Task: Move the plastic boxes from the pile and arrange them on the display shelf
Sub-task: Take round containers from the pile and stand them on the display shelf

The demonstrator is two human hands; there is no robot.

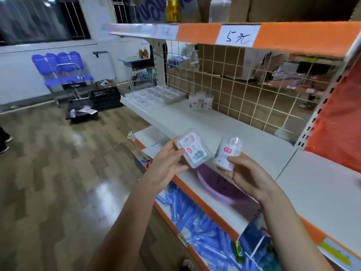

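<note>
The person stands at the white display shelf point(224, 132), both bare forearms stretched out over its front edge. The left hand point(168, 167) grasps a flat, clear plastic box point(192, 148) with rounded corners and a white printed label, thumb across its near end and fingers curled beneath; it tilts up toward the shelf. Just right of it, close but apart, the right hand point(248, 171) pinches a taller, narrow plastic box point(227, 153) from below, translucent with a red-and-white label and a moulded hanging tab on top. Beyond both hands, far back on the smooth shelf, a few upright boxes point(201, 102) of the same sort stand against the wire grid point(244, 90), and left of those lie tidy rows of flat boxes point(154, 94). Beneath the hands a glossy purple basin point(218, 186) sits on the lower tier, with crinkly blue packets point(195, 227) nearer the person.
</note>
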